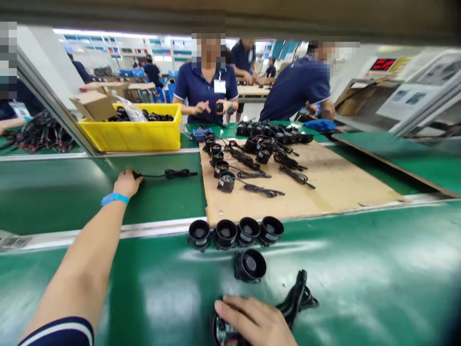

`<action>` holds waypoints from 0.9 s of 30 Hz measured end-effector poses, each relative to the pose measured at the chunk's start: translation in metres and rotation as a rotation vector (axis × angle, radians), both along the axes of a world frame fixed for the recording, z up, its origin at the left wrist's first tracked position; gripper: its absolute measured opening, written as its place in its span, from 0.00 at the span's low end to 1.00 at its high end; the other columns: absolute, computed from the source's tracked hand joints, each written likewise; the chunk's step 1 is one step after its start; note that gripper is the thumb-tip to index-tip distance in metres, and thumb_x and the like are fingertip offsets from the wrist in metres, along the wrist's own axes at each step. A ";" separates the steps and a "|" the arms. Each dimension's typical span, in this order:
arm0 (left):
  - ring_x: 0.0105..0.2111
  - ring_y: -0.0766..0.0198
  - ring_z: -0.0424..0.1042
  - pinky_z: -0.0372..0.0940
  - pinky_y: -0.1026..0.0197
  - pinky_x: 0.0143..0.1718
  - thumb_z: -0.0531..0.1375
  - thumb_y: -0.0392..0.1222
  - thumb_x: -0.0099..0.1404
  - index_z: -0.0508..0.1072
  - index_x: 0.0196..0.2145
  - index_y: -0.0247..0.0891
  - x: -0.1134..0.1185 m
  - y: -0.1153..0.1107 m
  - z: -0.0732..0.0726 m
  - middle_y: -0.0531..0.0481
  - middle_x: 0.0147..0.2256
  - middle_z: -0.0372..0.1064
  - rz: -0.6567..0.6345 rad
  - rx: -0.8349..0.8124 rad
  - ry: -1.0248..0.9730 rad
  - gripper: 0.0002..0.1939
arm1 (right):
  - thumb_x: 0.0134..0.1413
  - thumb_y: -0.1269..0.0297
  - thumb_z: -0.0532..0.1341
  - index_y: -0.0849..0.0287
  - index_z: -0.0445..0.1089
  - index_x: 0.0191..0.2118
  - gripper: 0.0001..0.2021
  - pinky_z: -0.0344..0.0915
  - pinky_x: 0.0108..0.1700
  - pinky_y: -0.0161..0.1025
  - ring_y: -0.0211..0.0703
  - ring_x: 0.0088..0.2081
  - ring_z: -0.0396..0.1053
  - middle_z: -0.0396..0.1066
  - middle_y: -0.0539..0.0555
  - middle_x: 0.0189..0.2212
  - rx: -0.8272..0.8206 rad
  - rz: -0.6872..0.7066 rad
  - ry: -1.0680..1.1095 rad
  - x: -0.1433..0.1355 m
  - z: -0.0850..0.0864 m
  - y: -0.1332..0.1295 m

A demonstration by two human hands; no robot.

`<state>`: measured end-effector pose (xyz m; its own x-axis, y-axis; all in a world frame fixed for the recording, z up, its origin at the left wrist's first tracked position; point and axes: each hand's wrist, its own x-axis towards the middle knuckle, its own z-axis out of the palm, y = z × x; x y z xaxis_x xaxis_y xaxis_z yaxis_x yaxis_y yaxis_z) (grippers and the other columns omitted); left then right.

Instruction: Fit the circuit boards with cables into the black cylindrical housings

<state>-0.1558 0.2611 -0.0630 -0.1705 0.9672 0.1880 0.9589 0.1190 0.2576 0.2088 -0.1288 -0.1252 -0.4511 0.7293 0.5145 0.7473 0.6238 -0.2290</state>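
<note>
Stretched far out over the green belt, my left hand (pixel 127 183) is closed round a small black part, mostly hidden by my fingers. A black cable (pixel 179 173), tied in a bundle, trails from it to the right. Close to me, my right hand (pixel 254 318) grips a round black housing (pixel 222 331) with a circuit board showing inside. Beside that hand lies a folded black cable bundle (pixel 298 298). Just beyond is a single black cup-shaped housing (pixel 251 265), open side up. Several similar housings (pixel 225 234) stand in a row behind it.
A cardboard sheet (pixel 345 182) carries several black units (pixel 226 181) with coiled cables. At the back left stands a yellow bin (pixel 135 136) of black parts. Across the bench a co-worker (pixel 207 89) handles a black part; another (pixel 298 86) leans at right. A metal post (pixel 61 86) rises at left.
</note>
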 end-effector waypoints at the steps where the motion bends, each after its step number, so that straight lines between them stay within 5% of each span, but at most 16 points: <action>1: 0.55 0.47 0.72 0.69 0.39 0.56 0.60 0.50 0.73 0.65 0.61 0.30 0.000 -0.011 0.002 0.35 0.57 0.67 -0.025 0.005 0.026 0.26 | 0.62 0.38 0.62 0.52 0.72 0.61 0.30 0.80 0.38 0.40 0.49 0.39 0.82 0.80 0.57 0.49 -0.022 0.009 0.024 0.001 0.007 0.000; 5: 0.59 0.43 0.67 0.67 0.41 0.59 0.60 0.53 0.73 0.62 0.62 0.31 -0.002 -0.083 0.020 0.37 0.57 0.65 -0.125 0.059 0.111 0.29 | 0.55 0.37 0.68 0.56 0.65 0.65 0.40 0.79 0.43 0.41 0.50 0.43 0.81 0.80 0.60 0.48 -0.172 -0.001 0.146 0.000 0.020 -0.002; 10: 0.54 0.47 0.71 0.69 0.44 0.58 0.49 0.67 0.73 0.62 0.59 0.41 -0.007 -0.223 0.035 0.45 0.50 0.67 -0.261 0.170 0.124 0.30 | 0.54 0.40 0.70 0.60 0.58 0.68 0.44 0.79 0.43 0.43 0.52 0.44 0.80 0.79 0.61 0.47 -0.252 -0.016 0.249 -0.005 0.017 -0.002; 14: 0.43 0.43 0.76 0.74 0.43 0.43 0.47 0.72 0.70 0.64 0.56 0.41 -0.024 -0.328 0.014 0.43 0.44 0.69 -0.199 0.143 0.066 0.34 | 0.60 0.43 0.67 0.57 0.66 0.62 0.31 0.79 0.40 0.41 0.49 0.39 0.81 0.81 0.58 0.43 -0.138 -0.007 0.278 -0.002 0.037 -0.009; 17: 0.42 0.43 0.78 0.74 0.44 0.39 0.46 0.72 0.70 0.65 0.52 0.41 -0.040 -0.381 -0.007 0.40 0.47 0.71 -0.134 0.052 0.048 0.33 | 0.62 0.48 0.67 0.59 0.62 0.65 0.33 0.78 0.42 0.39 0.49 0.41 0.81 0.80 0.61 0.47 -0.009 -0.013 0.314 0.001 0.051 -0.019; 22: 0.46 0.35 0.77 0.73 0.40 0.40 0.41 0.72 0.71 0.62 0.61 0.32 -0.034 -0.412 -0.004 0.28 0.54 0.69 -0.126 0.078 0.300 0.42 | 0.71 0.45 0.56 0.57 0.64 0.65 0.27 0.79 0.38 0.39 0.47 0.39 0.82 0.80 0.59 0.47 -0.060 0.058 0.234 -0.005 0.036 -0.017; 27: 0.60 0.33 0.67 0.66 0.38 0.54 0.43 0.67 0.74 0.57 0.68 0.28 0.019 -0.366 0.006 0.25 0.59 0.66 -0.252 0.234 0.412 0.42 | 0.65 0.43 0.62 0.58 0.63 0.65 0.32 0.79 0.42 0.38 0.47 0.42 0.82 0.80 0.60 0.48 -0.030 0.019 0.291 -0.004 0.039 -0.016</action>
